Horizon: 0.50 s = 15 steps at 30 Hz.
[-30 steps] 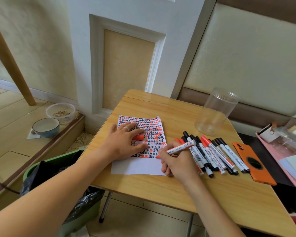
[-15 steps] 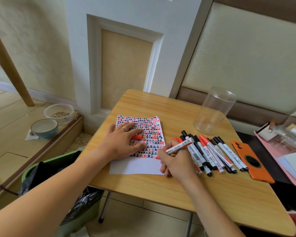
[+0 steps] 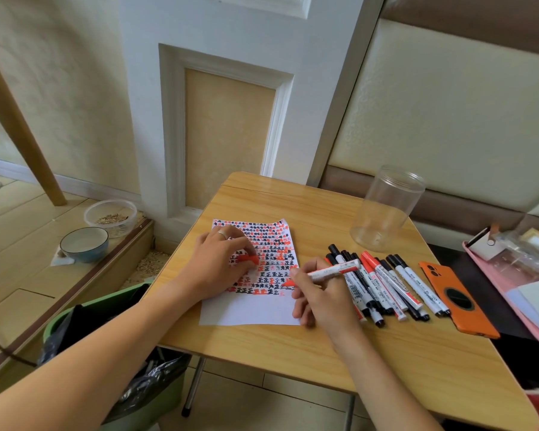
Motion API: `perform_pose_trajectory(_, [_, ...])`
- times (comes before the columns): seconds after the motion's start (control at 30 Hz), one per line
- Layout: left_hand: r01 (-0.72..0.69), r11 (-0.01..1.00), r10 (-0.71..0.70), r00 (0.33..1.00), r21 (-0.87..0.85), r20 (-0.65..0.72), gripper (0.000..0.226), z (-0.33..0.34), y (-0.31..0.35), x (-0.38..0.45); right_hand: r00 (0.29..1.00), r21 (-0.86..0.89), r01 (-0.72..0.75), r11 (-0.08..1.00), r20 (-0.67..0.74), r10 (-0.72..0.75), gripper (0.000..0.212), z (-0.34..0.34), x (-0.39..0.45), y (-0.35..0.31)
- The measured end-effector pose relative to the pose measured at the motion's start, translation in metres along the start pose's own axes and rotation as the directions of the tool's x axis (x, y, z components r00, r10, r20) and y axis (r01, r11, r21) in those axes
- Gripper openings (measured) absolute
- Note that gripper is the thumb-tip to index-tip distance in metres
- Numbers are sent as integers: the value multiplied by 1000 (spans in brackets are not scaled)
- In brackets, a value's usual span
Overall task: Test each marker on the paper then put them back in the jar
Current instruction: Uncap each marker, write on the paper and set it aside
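A white paper (image 3: 249, 312) covered with red and black marks lies on the wooden table (image 3: 308, 346). My right hand (image 3: 321, 293) grips an uncapped red marker (image 3: 330, 272), its tip on the paper's lower right. My left hand (image 3: 218, 262) rests on the paper and pinches the red cap (image 3: 248, 259) between its fingers. Several capped red and black markers (image 3: 395, 284) lie in a row to the right of the paper. The clear jar (image 3: 386, 206) stands upright behind them with nothing in it.
An orange phone (image 3: 458, 300) lies right of the markers, beside a pink tray (image 3: 517, 293) of papers. A green bin (image 3: 106, 343) with a black bag stands under the table's left edge. Two bowls (image 3: 84, 244) sit on the floor ledge at left.
The red marker's tip has shifted slightly on the paper's lower right as my right hand writes. My left hand keeps its place on the sheet.
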<state>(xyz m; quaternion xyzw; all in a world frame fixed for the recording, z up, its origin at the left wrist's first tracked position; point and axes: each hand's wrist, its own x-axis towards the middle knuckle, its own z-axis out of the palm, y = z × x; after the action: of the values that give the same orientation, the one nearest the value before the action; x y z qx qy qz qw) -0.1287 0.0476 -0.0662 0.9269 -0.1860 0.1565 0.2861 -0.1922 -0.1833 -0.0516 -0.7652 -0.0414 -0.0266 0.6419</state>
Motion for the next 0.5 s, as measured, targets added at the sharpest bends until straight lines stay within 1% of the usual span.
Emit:
perform_pose_trajectory(0.1, [-54, 998, 55, 998, -38, 24, 14, -6, 6, -2, 1000, 111, 10, 994, 27, -13, 27, -1, -1, -3])
perform_pose_trajectory(0.23, [-111, 981, 136, 979, -161, 153, 17, -11, 16, -6, 998, 135, 40, 990, 40, -45, 22, -1, 0, -1])
perform_pose_trajectory(0.37, [-145, 974, 171, 975, -174, 142, 17, -13, 26, -10, 993, 121, 88, 989, 69, -97, 8, -3, -2, 0])
perform_pose_trajectory(0.5, [-185, 963, 209, 972, -198, 111, 14, -12, 36, -13, 991, 72, 102, 992, 75, -108, 8, 0, -4, -1])
